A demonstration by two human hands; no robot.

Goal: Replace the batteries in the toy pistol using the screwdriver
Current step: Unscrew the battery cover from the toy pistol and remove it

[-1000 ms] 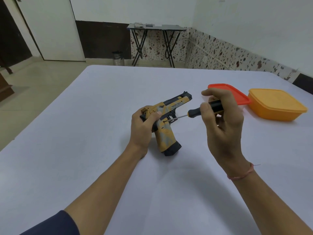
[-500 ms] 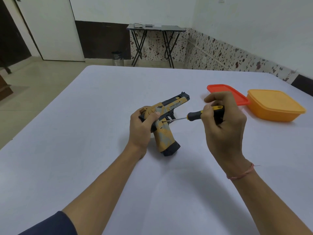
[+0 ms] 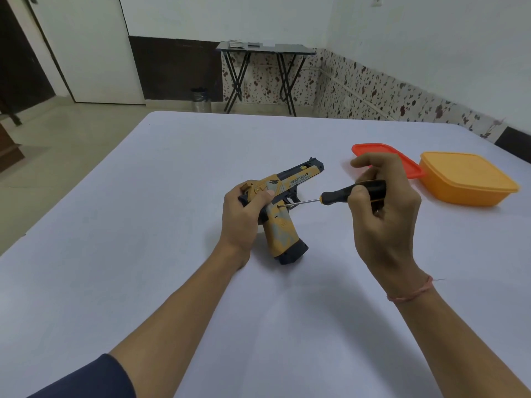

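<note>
Early on: we are at the screw, and the battery cover is not yet off.

Near the middle of the table (image 3: 172, 282), our left hand (image 3: 242, 216) grips the toy pistol (image 3: 283, 228), butt down. Our right hand (image 3: 383, 216) pinches the screwdriver (image 3: 339, 195), its tip in a screw hole atop the grip. No batteries show. Unscrewing, swapping and closing remain, we judge. Toward the far right edge lie a red lid (image 3: 408, 165) and an orange box (image 3: 468, 179).

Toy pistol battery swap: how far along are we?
Early. Done: the left hand grips the yellow-and-black toy pistol steady. In hand: the right hand holds the black-handled screwdriver, tip against the pistol's side above the grip. Left: cover off, batteries swapped; none in view.
</note>
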